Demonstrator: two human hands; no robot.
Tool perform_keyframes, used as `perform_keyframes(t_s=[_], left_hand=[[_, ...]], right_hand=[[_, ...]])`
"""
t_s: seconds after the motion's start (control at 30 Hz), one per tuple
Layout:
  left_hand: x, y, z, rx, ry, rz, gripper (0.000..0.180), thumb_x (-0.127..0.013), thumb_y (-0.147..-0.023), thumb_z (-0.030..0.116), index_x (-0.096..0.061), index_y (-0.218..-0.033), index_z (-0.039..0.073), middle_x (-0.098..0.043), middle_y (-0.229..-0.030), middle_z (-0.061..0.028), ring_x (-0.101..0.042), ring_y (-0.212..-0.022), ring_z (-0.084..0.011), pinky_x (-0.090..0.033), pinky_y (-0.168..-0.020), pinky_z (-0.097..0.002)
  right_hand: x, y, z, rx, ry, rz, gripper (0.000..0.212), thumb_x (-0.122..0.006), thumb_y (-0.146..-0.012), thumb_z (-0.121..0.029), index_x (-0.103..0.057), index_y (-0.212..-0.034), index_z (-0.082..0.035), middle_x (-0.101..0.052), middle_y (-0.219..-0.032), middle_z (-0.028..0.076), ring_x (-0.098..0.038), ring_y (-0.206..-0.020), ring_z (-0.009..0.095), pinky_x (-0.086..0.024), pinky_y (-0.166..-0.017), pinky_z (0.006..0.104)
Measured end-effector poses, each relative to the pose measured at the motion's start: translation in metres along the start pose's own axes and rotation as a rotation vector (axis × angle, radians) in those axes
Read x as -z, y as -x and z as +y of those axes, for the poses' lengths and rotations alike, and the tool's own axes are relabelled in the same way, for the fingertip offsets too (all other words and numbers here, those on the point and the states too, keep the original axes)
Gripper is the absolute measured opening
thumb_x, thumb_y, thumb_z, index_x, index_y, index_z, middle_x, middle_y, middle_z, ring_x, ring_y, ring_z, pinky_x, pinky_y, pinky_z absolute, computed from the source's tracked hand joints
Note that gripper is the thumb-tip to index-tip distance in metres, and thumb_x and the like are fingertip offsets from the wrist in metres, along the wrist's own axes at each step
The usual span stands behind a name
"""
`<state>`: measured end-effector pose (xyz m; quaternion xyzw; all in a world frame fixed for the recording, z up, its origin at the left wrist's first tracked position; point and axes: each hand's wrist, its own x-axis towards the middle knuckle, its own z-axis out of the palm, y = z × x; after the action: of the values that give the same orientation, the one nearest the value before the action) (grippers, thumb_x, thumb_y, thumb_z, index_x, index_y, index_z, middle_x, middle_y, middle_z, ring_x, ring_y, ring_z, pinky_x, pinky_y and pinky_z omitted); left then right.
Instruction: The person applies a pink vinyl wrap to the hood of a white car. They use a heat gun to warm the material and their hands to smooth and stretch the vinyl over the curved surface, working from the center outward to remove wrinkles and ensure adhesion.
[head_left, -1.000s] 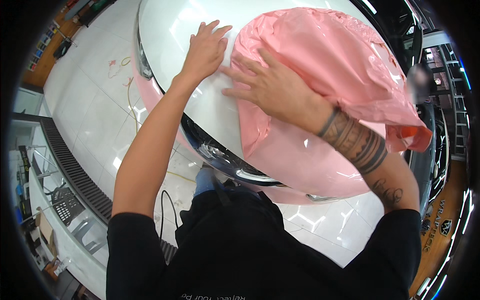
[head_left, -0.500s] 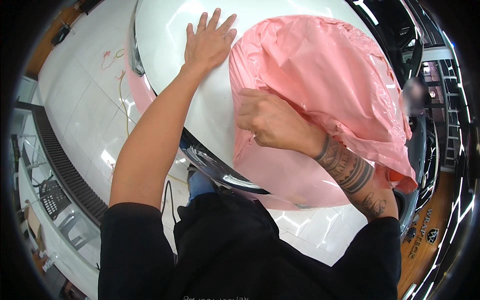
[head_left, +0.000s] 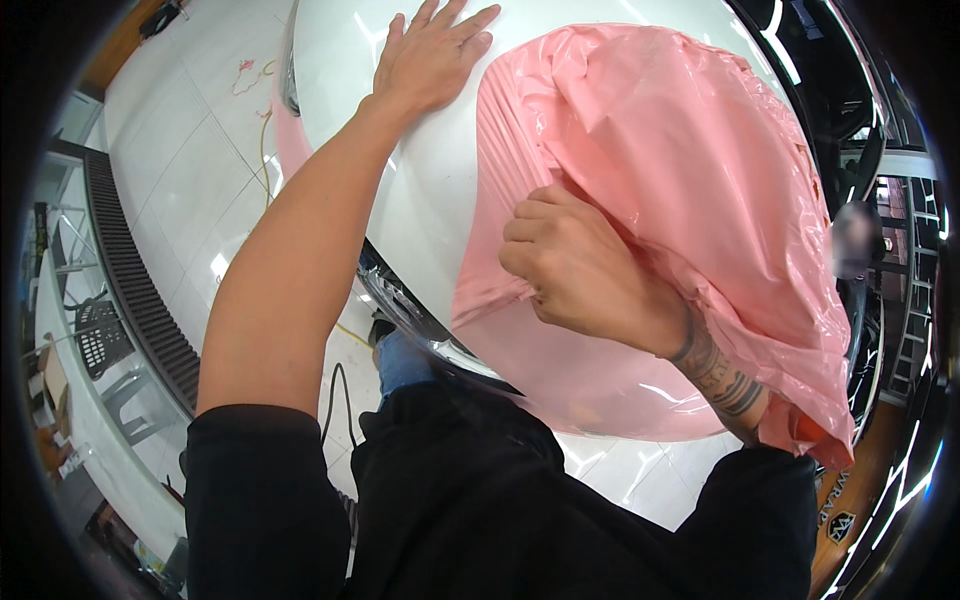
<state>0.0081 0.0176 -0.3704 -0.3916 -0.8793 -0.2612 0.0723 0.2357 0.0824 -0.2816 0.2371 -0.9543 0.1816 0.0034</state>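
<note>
Pink glossy vinyl film [head_left: 660, 120] lies bunched and folded over the right part of a white car's panel [head_left: 425, 190]. My right hand [head_left: 570, 260] is closed, knuckles up, on the film near its left border. Tight creases fan out from this fist toward the film's edge; the fingertips and the gripped part are hidden under the hand. Flat on the bare white panel, up and left of the film, rests my left hand [head_left: 435, 60], fingers spread and holding nothing. Smooth pink film [head_left: 600, 370] covers the near side of the car below my right forearm.
A dark headlight [head_left: 415, 315] borders the panel close to my body. On the tiled floor [head_left: 190, 150] at left lie a yellow hose [head_left: 266, 160] and a pink film scrap [head_left: 243, 75]. A black slatted strip [head_left: 130, 270] runs along the far left. Another dark car [head_left: 840, 80] stands at right.
My right hand has drawn the film to the right, and its creases have stretched into tighter pleats. My left hand stays flat on the panel. The whole view has shifted slightly.
</note>
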Motion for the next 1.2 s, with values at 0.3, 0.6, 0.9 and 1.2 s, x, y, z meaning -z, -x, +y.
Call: perform_keyframes(t_s=[0.3, 0.6, 0.9, 1.2], left_hand=[[0.002, -0.003, 0.007, 0.031, -0.030, -0.020, 0.047, -0.034, -0.099, 0.034, -0.039, -0.143, 0.021, -0.029, -0.152, -0.0135, -0.023, -0.140, -0.0360, -0.016, -0.114, -0.0536], [-0.016, -0.005, 0.000, -0.027, -0.060, 0.102, 0.045, -0.030, -0.099, 0.042, -0.037, -0.143, 0.034, -0.028, -0.153, -0.0029, -0.021, -0.142, -0.0286, -0.015, -0.115, -0.0524], [-0.015, -0.003, -0.006, 0.028, -0.123, 0.073, 0.045, -0.030, -0.100, 0.039, -0.038, -0.144, 0.032, -0.027, -0.154, -0.0042, -0.021, -0.142, -0.0297, -0.015, -0.113, -0.0545], [-0.005, -0.010, 0.005, -0.029, -0.053, 0.016, 0.045, -0.033, -0.100, 0.035, -0.037, -0.144, 0.028, -0.025, -0.154, -0.0074, -0.019, -0.142, -0.0330, -0.013, -0.113, -0.0567]], right_hand=[[0.007, 0.031, -0.011, -0.111, -0.093, 0.064, 0.020, -0.059, -0.049, 0.004, -0.047, -0.064, -0.002, -0.052, -0.074, 0.010, -0.052, -0.077, 0.031, -0.041, -0.074, 0.0382], [0.006, 0.058, -0.023, -0.267, -0.095, 0.072, 0.030, -0.059, -0.057, 0.005, -0.059, -0.087, 0.002, -0.061, -0.093, 0.015, -0.057, -0.096, 0.033, -0.042, -0.095, 0.0439], [0.050, -0.026, -0.053, -0.535, 0.027, 0.479, 0.036, -0.060, -0.083, -0.011, -0.056, -0.115, 0.006, -0.061, -0.114, 0.024, -0.060, -0.100, 0.037, -0.045, -0.094, 0.0448], [0.051, -0.063, 0.072, -0.938, 0.430, 0.546, 0.032, -0.061, -0.086, -0.026, -0.063, -0.081, 0.006, -0.062, -0.067, 0.014, -0.063, -0.062, 0.025, -0.050, -0.054, 0.0379]])
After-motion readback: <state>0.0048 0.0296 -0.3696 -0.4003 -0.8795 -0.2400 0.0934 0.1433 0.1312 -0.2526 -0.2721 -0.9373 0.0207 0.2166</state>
